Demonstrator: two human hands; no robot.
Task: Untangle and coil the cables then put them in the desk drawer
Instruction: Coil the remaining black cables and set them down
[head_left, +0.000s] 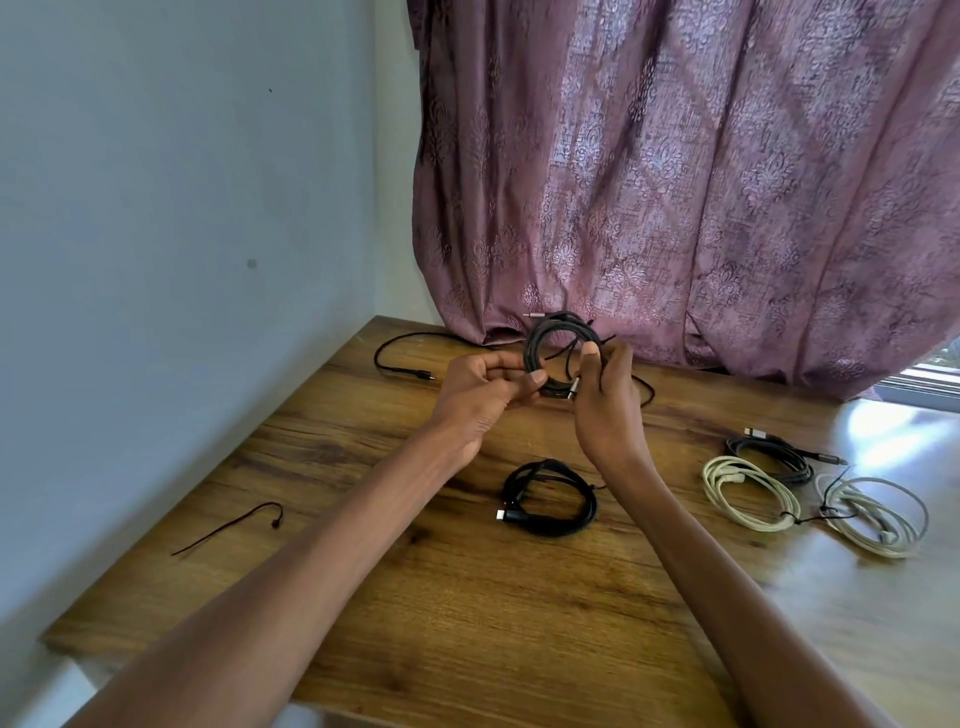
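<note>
Both hands hold a black cable coil (540, 340) upright above the far middle of the wooden desk (467, 597). My left hand (480, 400) grips the coil's lower left side. My right hand (605, 400) pinches its right side, thumb up, near a silver plug. A loose black tail (395, 353) runs from the coil leftward across the desk to a plug. A finished black coil (550, 499) lies flat on the desk below the hands. No drawer is in view.
At the right lie two white coils (748, 493) (878, 514) tied with black ties and a grey coil (774, 454). A thin dark tie (228, 527) lies at the left. A purple curtain (675, 182) hangs over the desk's far edge; a wall runs along the left.
</note>
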